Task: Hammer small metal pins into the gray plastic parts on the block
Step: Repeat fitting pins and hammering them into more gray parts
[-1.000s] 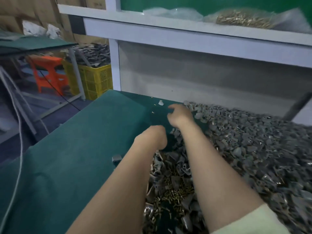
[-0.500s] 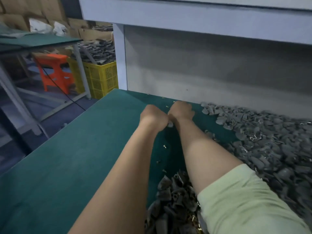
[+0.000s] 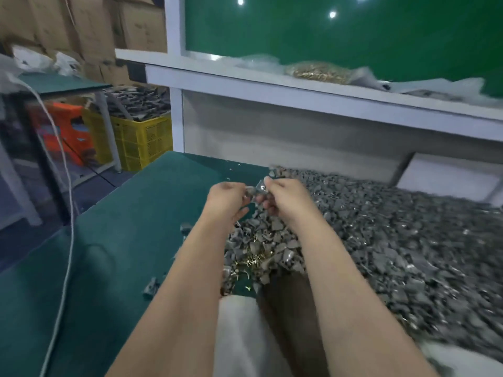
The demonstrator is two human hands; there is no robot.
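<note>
Both my hands are raised over the green table (image 3: 114, 240), close together. My left hand (image 3: 226, 198) has curled fingers and pinches the left side of a small gray plastic part (image 3: 254, 190). My right hand (image 3: 283, 197) pinches the same gray part from the right, thumb on top. A huge pile of gray plastic parts (image 3: 394, 227) covers the right of the table. Small brass pins (image 3: 253, 258) lie scattered among the parts between my forearms. A brown block (image 3: 288, 295) shows below the pins, partly hidden by my right forearm.
A white shelf (image 3: 299, 85) above holds a bag of brass pins (image 3: 318, 72) and plastic wrap. A yellow crate (image 3: 141, 140) of gray parts and an orange stool (image 3: 65, 131) stand on the floor left. A white cable (image 3: 68, 254) runs down the table's left side. Loose gray parts (image 3: 151, 287) lie on the cloth.
My hands lifted off the table and now hold a gray part between them. My view tilted up, showing the shelf and pin bag again.
</note>
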